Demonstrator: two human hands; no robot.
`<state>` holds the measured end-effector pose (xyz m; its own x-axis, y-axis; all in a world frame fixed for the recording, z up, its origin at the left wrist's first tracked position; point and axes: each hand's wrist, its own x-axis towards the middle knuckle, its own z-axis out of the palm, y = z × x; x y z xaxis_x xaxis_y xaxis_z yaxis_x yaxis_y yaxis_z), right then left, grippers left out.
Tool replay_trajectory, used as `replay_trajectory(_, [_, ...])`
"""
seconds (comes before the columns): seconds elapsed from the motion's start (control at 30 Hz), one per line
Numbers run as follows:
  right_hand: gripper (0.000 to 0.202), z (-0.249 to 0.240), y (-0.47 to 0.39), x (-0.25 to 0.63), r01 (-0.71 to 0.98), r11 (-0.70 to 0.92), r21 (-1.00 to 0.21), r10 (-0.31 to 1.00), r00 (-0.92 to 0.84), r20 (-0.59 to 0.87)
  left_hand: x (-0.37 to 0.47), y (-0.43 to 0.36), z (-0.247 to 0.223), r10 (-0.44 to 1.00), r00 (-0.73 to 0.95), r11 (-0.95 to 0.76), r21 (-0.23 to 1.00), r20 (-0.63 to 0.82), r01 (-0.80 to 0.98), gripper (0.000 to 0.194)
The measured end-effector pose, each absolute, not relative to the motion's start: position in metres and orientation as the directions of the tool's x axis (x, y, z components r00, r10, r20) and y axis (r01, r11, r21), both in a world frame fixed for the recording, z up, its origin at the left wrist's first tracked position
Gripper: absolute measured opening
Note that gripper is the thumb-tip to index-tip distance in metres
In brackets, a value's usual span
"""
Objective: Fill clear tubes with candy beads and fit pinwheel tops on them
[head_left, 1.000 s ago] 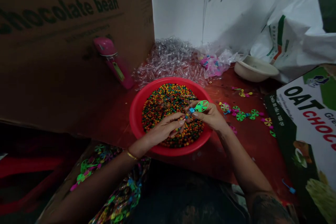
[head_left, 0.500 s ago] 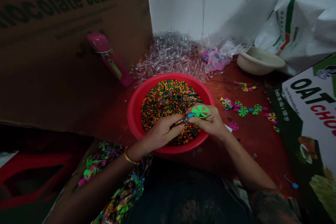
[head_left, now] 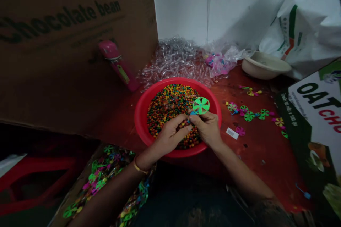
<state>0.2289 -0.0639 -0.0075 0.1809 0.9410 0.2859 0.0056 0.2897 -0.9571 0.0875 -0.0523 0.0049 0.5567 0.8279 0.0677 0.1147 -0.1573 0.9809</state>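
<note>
A red basin full of small coloured candy balls stands before me. Over it, my left hand closes around a clear plastic tube with candy balls inside, partly hidden by the fingers. My right hand pinches a blue cap at the tube's end. A green fan wheel rises from the cap, above the right fingers. Whether the cap is fully seated cannot be made out.
Behind the basin lies a heap of clear tubes. Fan toppers, a white label and a cream bowl are at right. A pink flashlight-like object leans on a carton. Filled toys fill a box below left.
The green wheel has tipped more upright, and my right hand has turned and shifted slightly left against the tube. The whole view has shifted slightly.
</note>
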Motion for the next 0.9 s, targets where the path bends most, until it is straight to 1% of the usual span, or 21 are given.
replay_trajectory(0.07, [0.022, -0.003, -0.066, 0.235, 0.011, 0.365, -0.931, 0.926, 0.096, 0.364, 0.085, -0.051, 0.006, 0.777, 0.630, -0.024, 0.999, 0.004, 0.023, 0.020])
replay_trajectory(0.17, [0.022, 0.007, -0.067, 0.248, 0.115, 0.481, -0.869, 0.877, -0.054, 0.478, 0.082, -0.050, 0.004, 0.630, 0.772, 0.221, 0.973, -0.091, -0.066, 0.022])
replay_trajectory(0.23, [0.020, 0.009, -0.067, 0.254, 0.192, 0.559, -0.806, 0.829, -0.114, 0.548, 0.081, -0.051, 0.003, 0.547, 0.829, 0.310, 0.948, -0.116, -0.072, 0.025])
replay_trajectory(0.27, [0.020, 0.008, -0.067, 0.255, 0.216, 0.588, -0.780, 0.809, -0.136, 0.572, 0.082, -0.052, 0.003, 0.529, 0.840, 0.323, 0.944, -0.121, -0.067, 0.026])
replay_trajectory(0.3, [0.022, 0.006, -0.066, 0.255, 0.234, 0.599, -0.766, 0.800, -0.145, 0.582, 0.084, -0.054, 0.005, 0.533, 0.838, 0.294, 0.955, -0.121, -0.049, 0.025])
replay_trajectory(0.33, [0.024, 0.003, -0.065, 0.253, 0.252, 0.595, -0.763, 0.802, -0.129, 0.583, 0.086, -0.056, 0.006, 0.560, 0.821, 0.207, 0.978, -0.114, -0.006, 0.024])
replay_trajectory(0.37, [0.028, 0.000, -0.064, 0.250, 0.274, 0.572, -0.773, 0.815, -0.083, 0.574, 0.088, -0.057, 0.009, 0.615, 0.782, 0.064, 0.995, -0.099, 0.075, 0.023])
replay_trajectory(0.4, [0.032, -0.004, -0.062, 0.247, 0.299, 0.526, -0.796, 0.837, -0.014, 0.547, 0.092, -0.059, 0.011, 0.693, 0.717, -0.109, 0.973, -0.072, 0.203, 0.022])
replay_trajectory(0.43, [0.035, -0.007, -0.060, 0.243, 0.321, 0.459, -0.828, 0.861, 0.069, 0.504, 0.095, -0.061, 0.012, 0.773, 0.633, -0.268, 0.891, -0.028, 0.367, 0.023])
replay_trajectory(0.47, [0.038, -0.009, -0.057, 0.240, 0.332, 0.378, -0.864, 0.884, 0.149, 0.443, 0.098, -0.061, 0.013, 0.840, 0.542, -0.371, 0.760, 0.029, 0.534, 0.024])
replay_trajectory(0.5, [0.041, -0.011, -0.054, 0.237, 0.326, 0.293, -0.899, 0.905, 0.208, 0.371, 0.102, -0.061, 0.013, 0.886, 0.455, -0.406, 0.621, 0.088, 0.670, 0.026])
replay_trajectory(0.53, [0.044, -0.011, -0.051, 0.236, 0.306, 0.214, -0.928, 0.924, 0.243, 0.294, 0.104, -0.061, 0.013, 0.909, 0.394, -0.404, 0.519, 0.135, 0.753, 0.028])
replay_trajectory(0.57, [0.045, -0.010, -0.049, 0.235, 0.279, 0.156, -0.947, 0.939, 0.256, 0.230, 0.105, -0.059, 0.012, 0.913, 0.372, -0.404, 0.483, 0.164, 0.777, 0.030])
replay_trajectory(0.6, [0.047, -0.008, -0.048, 0.236, 0.256, 0.129, -0.958, 0.945, 0.261, 0.197, 0.104, -0.056, 0.011, 0.905, 0.389, -0.420, 0.514, 0.173, 0.748, 0.031])
replay_trajectory(0.63, [0.047, -0.006, -0.048, 0.237, 0.241, 0.134, -0.961, 0.943, 0.269, 0.198, 0.103, -0.053, 0.011, 0.887, 0.433, -0.436, 0.597, 0.159, 0.673, 0.033])
replay_trajectory(0.7, [0.046, 0.000, -0.050, 0.241, 0.241, 0.218, -0.946, 0.916, 0.284, 0.284, 0.097, -0.046, 0.011, 0.809, 0.587, -0.373, 0.806, 0.040, 0.460, 0.043])
replay_trajectory(0.73, [0.045, 0.002, -0.052, 0.243, 0.256, 0.274, -0.927, 0.897, 0.281, 0.342, 0.093, -0.043, 0.012, 0.745, 0.666, -0.298, 0.874, -0.039, 0.384, 0.047])
replay_trajectory(0.77, [0.043, 0.003, -0.053, 0.245, 0.278, 0.319, -0.906, 0.879, 0.271, 0.393, 0.090, -0.041, 0.012, 0.688, 0.719, -0.241, 0.901, -0.103, 0.360, 0.050])
replay_trajectory(0.8, [0.042, 0.003, -0.054, 0.246, 0.300, 0.344, -0.890, 0.868, 0.259, 0.423, 0.088, -0.040, 0.012, 0.665, 0.734, -0.241, 0.892, -0.135, 0.383, 0.051])
replay_trajectory(0.83, [0.040, 0.003, -0.053, 0.246, 0.316, 0.345, -0.884, 0.871, 0.244, 0.427, 0.087, -0.041, 0.012, 0.693, 0.710, -0.298, 0.847, -0.125, 0.440, 0.048])
replay_trajectory(0.9, [0.039, -0.001, -0.049, 0.246, 0.321, 0.286, -0.903, 0.901, 0.230, 0.367, 0.087, -0.043, 0.011, 0.828, 0.559, -0.437, 0.655, 0.026, 0.617, 0.038])
